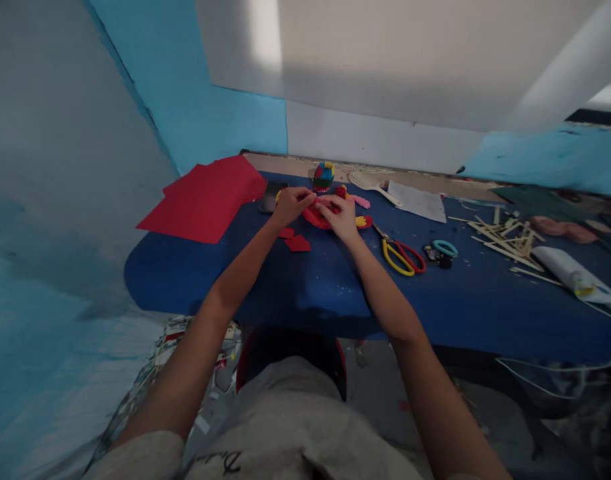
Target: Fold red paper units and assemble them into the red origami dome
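A red and pink craft piece, seemingly built of small folded paper units, lies on the blue table between my hands. My left hand pinches at its upper left edge, thumb and fingers together. From the other side my right hand grips it, its fingers covering much of the piece. Just right of that hand are a red and yellow piece and a pink strip. Behind them stands a rounded multicoloured piece. Small red paper pieces lie nearer to me.
Large red sheets cover the table's left end. To the right are scissors with yellow and red handles, keys with a blue ring, a pale fan-shaped item, scattered sticks and a white power strip.
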A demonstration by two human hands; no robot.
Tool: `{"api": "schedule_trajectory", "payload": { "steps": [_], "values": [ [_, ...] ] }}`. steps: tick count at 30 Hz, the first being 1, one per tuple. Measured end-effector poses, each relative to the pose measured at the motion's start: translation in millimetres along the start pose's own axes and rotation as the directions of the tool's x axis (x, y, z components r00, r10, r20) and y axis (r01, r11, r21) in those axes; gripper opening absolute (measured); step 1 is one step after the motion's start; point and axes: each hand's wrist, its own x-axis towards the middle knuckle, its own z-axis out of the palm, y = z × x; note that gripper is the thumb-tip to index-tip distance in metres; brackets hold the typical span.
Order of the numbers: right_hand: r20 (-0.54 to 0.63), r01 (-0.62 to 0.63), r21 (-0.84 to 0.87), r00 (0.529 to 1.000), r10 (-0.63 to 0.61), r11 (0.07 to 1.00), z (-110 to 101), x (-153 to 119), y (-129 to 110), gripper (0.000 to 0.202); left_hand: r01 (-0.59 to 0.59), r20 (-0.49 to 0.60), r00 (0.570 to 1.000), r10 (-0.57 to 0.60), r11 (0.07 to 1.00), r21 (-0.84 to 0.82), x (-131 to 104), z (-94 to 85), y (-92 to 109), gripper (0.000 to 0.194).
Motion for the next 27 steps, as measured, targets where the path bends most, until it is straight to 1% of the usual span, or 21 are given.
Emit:
{"api": "schedule_trajectory", "payload": {
  "steps": [2,4,6,7,8,9,10,11,12,13,14,15,16,17,18,20,23,27],
  "values": [
    [0.006,-0.04,0.054,0.999,0.04,0.998,2.0,-0.1,0.4,0.019,-0.044,0.034,0.999,0.042,0.999,0.03,0.2,2.0,-0.9,0.029],
    [-0.002,-0.086,0.059,0.996,0.086,0.995,2.4,0.3,1.6,0.016,-0.066,0.08,0.995,0.062,0.996,0.056,2.6,3.5,-5.5,0.03],
    [-0.031,-0.115,0.025,0.993,0.116,0.993,0.9,1.4,3.4,0.012,-0.038,0.082,0.996,0.032,0.997,0.071,7.6,0.9,-16.7,0.03],
    [-0.05,-0.12,0.002,0.991,0.12,0.993,-0.3,2.3,4.3,0.01,0.006,0.029,1.0,-0.008,0.997,0.079,10.8,-2.7,-25.1,0.03],
    [-0.067,-0.122,-0.017,0.99,0.121,0.992,-1.7,3.3,5.1,0.01,0.076,-0.063,0.996,-0.071,0.993,0.092,14.0,-8.0,-34.9,0.031],
    [-0.082,-0.126,-0.03,0.989,0.123,0.992,-3.1,4.3,5.8,0.009,0.158,-0.178,0.975,-0.134,0.979,0.126,17.0,-14.5,-45.7,0.029],
    [-0.093,-0.133,-0.037,0.987,0.129,0.99,-4.2,5.2,6.3,0.009,0.235,-0.266,0.946,-0.185,0.956,0.173,19.6,-21.5,-56.5,0.025],
    [-0.101,-0.142,-0.04,0.985,0.137,0.989,-5.0,5.8,6.5,0.008,0.304,-0.316,0.921,-0.228,0.928,0.216,21.7,-28.1,-66.7,0.023],
    [-0.108,-0.15,-0.041,0.984,0.145,0.988,-5.3,6.0,6.5,0.008,0.339,-0.303,0.918,-0.256,0.903,0.264,23.4,-33.5,-75.6,0.029],
    [-0.113,-0.155,-0.041,0.982,0.149,0.987,-5.2,5.8,6.2,0.009,0.337,-0.229,0.934,-0.273,0.887,0.317,24.8,-37.0,-82.5,0.045],
    [-0.116,-0.153,-0.041,0.982,0.148,0.987,-4.7,5.3,5.6,0.009,0.301,-0.106,0.954,-0.282,0.88,0.368,26.1,-38.3,-87.5,0.063],
    [-0.114,-0.147,-0.042,0.983,0.141,0.988,-4.0,4.4,4.8,0.01,0.253,0.023,0.957,-0.289,0.872,0.42,27.5,-37.5,-90.4,0.076],
    [-0.111,-0.14,-0.046,0.985,0.134,0.989,-3.3,3.4,3.9,0.011,0.202,0.137,0.945,-0.296,0.861,0.466,28.9,-34.8,-91.6,0.084],
    [-0.11,-0.136,-0.053,0.985,0.13,0.989,-2.7,2.4,3.0,0.012,0.159,0.221,0.926,-0.305,0.849,0.503,30.6,-30.8,-91.6,0.086],
    [-0.11,-0.136,-0.063,0.986,0.129,0.989,-2.5,1.6,2.2,0.012,0.13,0.27,0.91,-0.314,0.837,0.532,32.5,-26.1,-90.9,0.084],
    [-0.117,-0.137,-0.081,0.985,0.128,0.987,-3.3,1.2,1.3,0.012,0.111,0.297,0.898,-0.324,0.821,0.561,37.0,-16.4,-89.2,0.072],
    [-0.115,-0.127,-0.091,0.987,0.116,0.988,-7.1,3.0,1.7,0.012,0.121,0.276,0.907,-0.318,0.825,0.553,45.0,-3.7,-89.5,0.059],
    [-0.104,-0.091,-0.132,0.992,0.077,0.987,-12.5,5.1,1.6,0.015,0.164,0.19,0.935,-0.3,0.839,0.518,59.1,16.4,-92.4,0.059]
  ]
}}
